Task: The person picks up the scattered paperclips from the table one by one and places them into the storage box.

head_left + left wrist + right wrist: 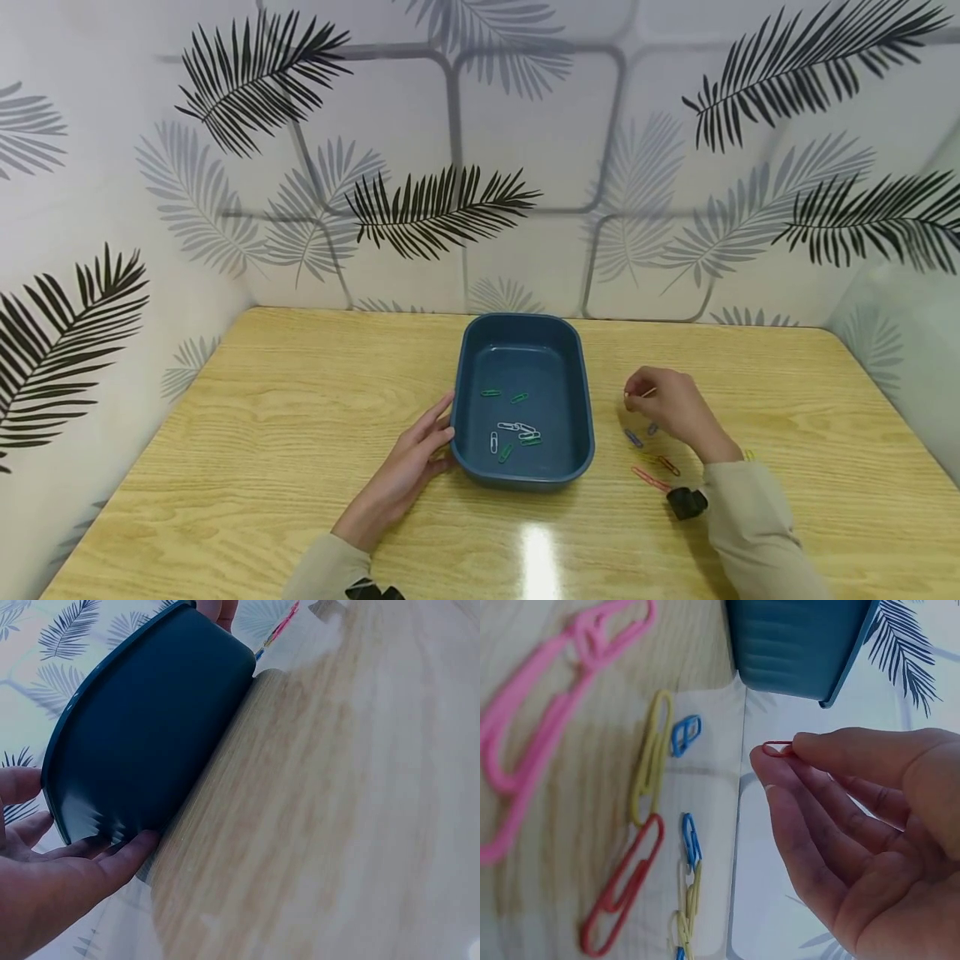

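A dark blue plastic bin (pixel 522 482) stands on the table, with several green paper clips (pixel 491 392) and white paper clips (pixel 493 442) lying on its floor. My left hand (pixel 408 460) rests against the bin's left side, fingers and thumb touching the outer wall and rim. Right of the bin, my right hand (pixel 667 406) is raised a little over the table. Between its thumb and index fingertip it pinches a red paper clip (pixel 778 742), mostly covered by the fingers. Below that hand lie blue paper clips (pixel 685 736), yellow paper clips (pixel 651 757) and a red one.
Pink paper clips (pixel 651 478) lie nearest to me among the loose clips, beside the right sleeve. The wooden table (pixel 247 467) runs back to a leaf-patterned backdrop (pixel 405 133). Light glares off the table in front of the bin.
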A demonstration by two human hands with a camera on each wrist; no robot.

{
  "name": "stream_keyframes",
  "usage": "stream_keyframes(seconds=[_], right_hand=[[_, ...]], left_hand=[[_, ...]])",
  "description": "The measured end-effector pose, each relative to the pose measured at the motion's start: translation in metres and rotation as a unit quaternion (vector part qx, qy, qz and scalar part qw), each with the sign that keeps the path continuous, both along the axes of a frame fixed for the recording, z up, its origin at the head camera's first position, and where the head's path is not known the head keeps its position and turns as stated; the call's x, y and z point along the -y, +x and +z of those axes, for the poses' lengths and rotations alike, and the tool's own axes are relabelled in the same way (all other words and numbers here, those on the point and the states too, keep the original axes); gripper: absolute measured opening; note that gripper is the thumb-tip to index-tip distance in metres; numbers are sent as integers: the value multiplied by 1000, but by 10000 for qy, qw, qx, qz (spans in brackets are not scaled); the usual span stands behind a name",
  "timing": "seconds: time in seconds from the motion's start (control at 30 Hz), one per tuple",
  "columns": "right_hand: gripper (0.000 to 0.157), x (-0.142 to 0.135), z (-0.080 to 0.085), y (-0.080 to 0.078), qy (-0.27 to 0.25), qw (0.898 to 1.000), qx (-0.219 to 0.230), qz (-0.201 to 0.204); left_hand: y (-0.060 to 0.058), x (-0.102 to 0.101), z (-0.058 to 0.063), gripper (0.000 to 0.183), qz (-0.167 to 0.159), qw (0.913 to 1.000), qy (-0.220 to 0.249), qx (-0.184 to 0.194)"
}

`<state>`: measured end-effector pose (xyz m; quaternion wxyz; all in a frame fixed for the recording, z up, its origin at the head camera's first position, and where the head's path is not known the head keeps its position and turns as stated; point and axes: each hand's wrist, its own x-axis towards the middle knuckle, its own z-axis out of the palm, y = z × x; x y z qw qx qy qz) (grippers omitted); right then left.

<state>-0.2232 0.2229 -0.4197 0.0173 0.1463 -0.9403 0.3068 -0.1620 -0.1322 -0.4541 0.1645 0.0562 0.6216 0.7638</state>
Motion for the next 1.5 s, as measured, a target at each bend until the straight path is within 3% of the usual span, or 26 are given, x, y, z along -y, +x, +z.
stream_keyframes(seconds=[0.3,0.6,1.5], right_hand=[[2,2,0,2,-232,9996,-43,-156],[6,17,15,-2,-786,9967,61,-183],[8,44,33,14,-899,9950,-434,-89]], left_hand=[[1,0,0,56,4,10000,6,13],[1,1,2,56,93,10000,-6,18],[2,-1,2,56,25,10000,5,-8]])
